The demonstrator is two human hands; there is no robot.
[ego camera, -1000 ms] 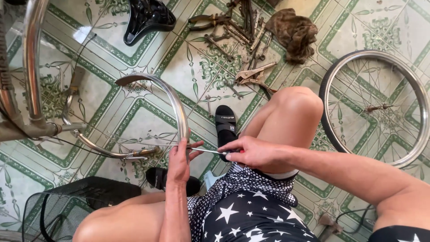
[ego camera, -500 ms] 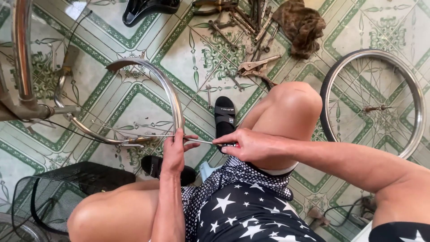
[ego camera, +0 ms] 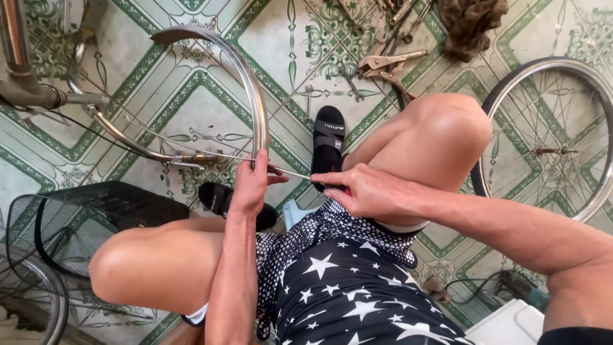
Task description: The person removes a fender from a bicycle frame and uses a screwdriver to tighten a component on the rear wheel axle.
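left hand: the left hand (ego camera: 251, 181) is clamped on the lower end of the chrome mudguard (ego camera: 246, 83), fingers curled round the edge right where the thin wire stays (ego camera: 166, 144) meet it, thumb sticking out to the right

right hand: the right hand (ego camera: 364, 190) is closed round a screwdriver (ego camera: 299, 172); you only see a sliver of red handle under the fingers, and the thin metal shaft runs left to the spot by the left thumb. can't make out the tip itself

mudguard: curves up and left from the left hand, over the tiled floor (ego camera: 191, 96), with the stays running back to a metal frame tube (ego camera: 38, 96) at the left edge. sits just in front of the knees, between both hands

bike wheel: a spoked bike wheel (ego camera: 562, 83) with its tyre on lies flat on the tiles to the right, partly behind the right knee

tools: pliers (ego camera: 389, 61) and a bunch of other hand tools lie at the top, next to a brown rag (ego camera: 471, 22)

basket: black wire mesh basket (ego camera: 57, 223) bottom left, beside the left thigh

feet: black sandal (ego camera: 329, 137) on the foot in the middle, another dark one (ego camera: 220, 198) just under the left wrist
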